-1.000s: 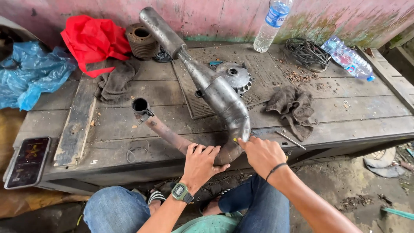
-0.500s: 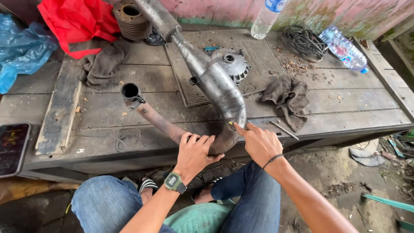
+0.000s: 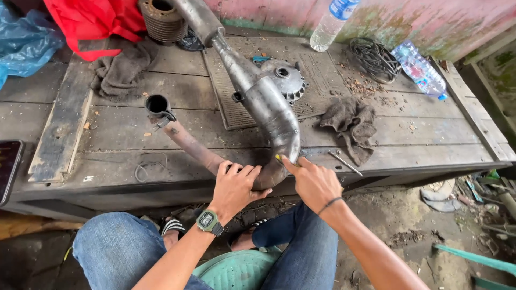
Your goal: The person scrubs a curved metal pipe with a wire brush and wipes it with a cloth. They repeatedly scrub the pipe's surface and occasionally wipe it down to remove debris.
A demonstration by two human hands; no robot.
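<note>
**Hands at the bend of the exhaust pipe**

Since the earlier frame the view has dipped lower and closer: the red cloth (image 3: 91, 21) now sits cut by the top edge, while both hands stay at the pipe's bend.

At the back of the desk (image 3: 430, 134), an upright clear plastic bottle (image 3: 330, 24) carries a blue label band near its top. A second clear bottle (image 3: 416, 67) lies on its side to the right, with a patterned wrap and blue cap end. A crumpled blue plastic bag (image 3: 24, 43) lies at the far left, and a dark phone (image 3: 8, 166) rests at the left edge.

The exhaust pipe (image 3: 263, 102) is grey, scuffed steel, swelling in the middle and curving at the desk's front edge into a rusty narrow tube that ends in an open round mouth. It lies diagonally across the desk.

The left hand (image 3: 234, 185) wraps the rusty tube at the bend, fingers curled over it. The right hand (image 3: 314, 182) has its fingers bunched, pinching a small yellow-tipped tool (image 3: 279, 158) against the pipe's curve. A grey rag (image 3: 349, 123) lies just right.
</note>
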